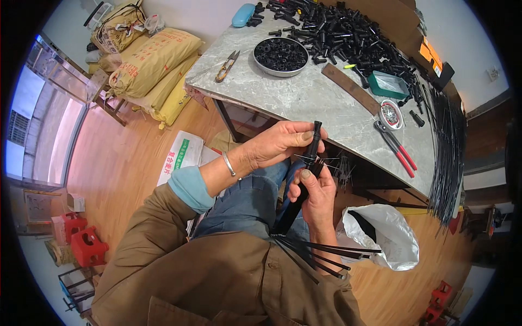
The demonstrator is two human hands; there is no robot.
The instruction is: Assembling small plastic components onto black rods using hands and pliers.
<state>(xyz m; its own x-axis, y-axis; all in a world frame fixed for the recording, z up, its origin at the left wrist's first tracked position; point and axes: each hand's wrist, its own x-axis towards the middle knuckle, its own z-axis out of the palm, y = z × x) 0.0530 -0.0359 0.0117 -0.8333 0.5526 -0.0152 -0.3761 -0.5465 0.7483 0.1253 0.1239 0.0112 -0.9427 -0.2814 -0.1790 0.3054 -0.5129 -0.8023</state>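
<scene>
Over my lap I hold what looks like a black umbrella frame (pixel 291 213), tilted with its top end away from me. My left hand (pixel 285 144) pinches the black plastic fitting (pixel 316 132) at the top between thumb and fingers. Just below, my right hand (pixel 317 196) is closed round the dark shaft, its thumb near a collar where thin metal wires (pixel 311 159) stick out. At the lower end, several thin black rods (pixel 331 251) fan out across my right forearm. How the wires sit in the collar is too small to tell.
On the grey table (pixel 239 98) lie a heap of black plastic fittings (pixel 348 35), a bowl of black rings (pixel 280 56), thread snips (pixel 227 66), red-handled pliers (pixel 396 149), a small cup (pixel 390 114), a green box (pixel 387 85) and long rods (pixel 446 157). A white sack (pixel 399 236) stands at right.
</scene>
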